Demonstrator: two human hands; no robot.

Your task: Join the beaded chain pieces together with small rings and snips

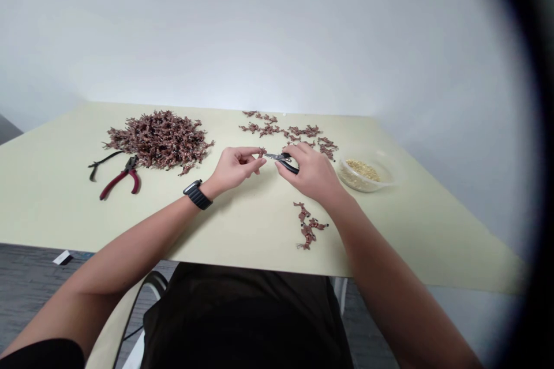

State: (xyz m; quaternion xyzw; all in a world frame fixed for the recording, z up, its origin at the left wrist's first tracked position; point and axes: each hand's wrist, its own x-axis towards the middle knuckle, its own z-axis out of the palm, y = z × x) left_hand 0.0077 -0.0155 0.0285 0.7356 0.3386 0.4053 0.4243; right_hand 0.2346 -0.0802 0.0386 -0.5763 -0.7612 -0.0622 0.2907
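Between its thumb and fingers, my left hand (234, 170) pinches a small brown figurine (261, 153), apparently an animal with thin legs. My right hand (312, 172) is closed around the dark handles of small pliers (289, 166). The metal jaws point left and meet the figurine's edge; whether they grip a part of it is too small to tell. Below my right hand, a few similar brown figurines (308, 228) lie on the pale table (242, 230). More loose figurines (303, 131) are spread out beyond my hands.
A large heap of brown figurines (162, 138) covers the table's back left. Red-handled pliers (125, 179) and a dark, thin tool (103, 165) lie before it. To the right stands a clear plastic bowl (366, 185) with small gold-coloured pieces (363, 170). A wall rises behind the table.
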